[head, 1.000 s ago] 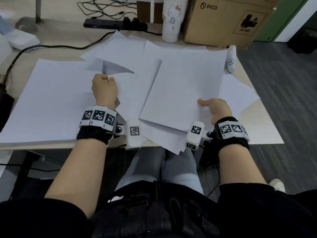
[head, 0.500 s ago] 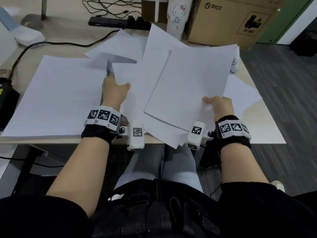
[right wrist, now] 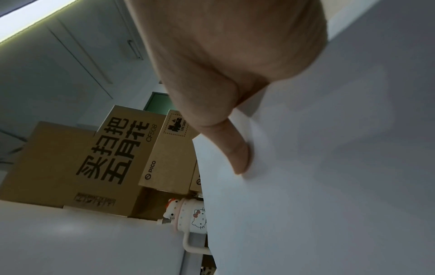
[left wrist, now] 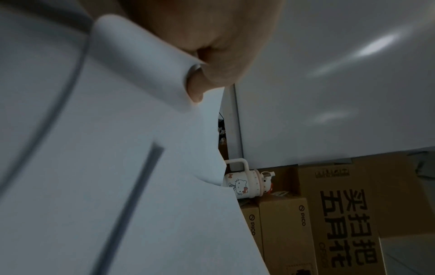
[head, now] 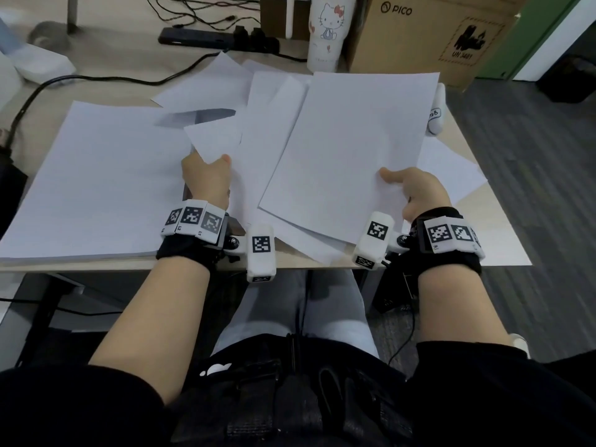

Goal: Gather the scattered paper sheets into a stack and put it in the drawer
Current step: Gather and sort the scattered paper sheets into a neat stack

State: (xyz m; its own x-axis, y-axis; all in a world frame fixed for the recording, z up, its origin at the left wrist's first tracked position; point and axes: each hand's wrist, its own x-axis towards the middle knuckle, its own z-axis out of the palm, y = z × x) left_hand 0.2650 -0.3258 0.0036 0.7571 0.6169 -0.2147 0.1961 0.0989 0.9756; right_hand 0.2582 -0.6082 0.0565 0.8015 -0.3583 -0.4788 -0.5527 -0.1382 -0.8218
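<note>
Left hand (head: 206,179) pinches the curled corner of one paper sheet (head: 214,140) at desk (head: 503,250) centre. Right hand (head: 419,191) clamps a lifted sheaf of sheets (head: 348,156), thumb on top.

Wore black sleeves (head: 80,401) pushed above bare forearms, black wrist straps (head: 183,253) under white bands of square black-and-white markers (head: 193,219), white marker-tagged camera pods (head: 261,253) (one per wrist), pale grey trousers (head: 290,317).
</note>
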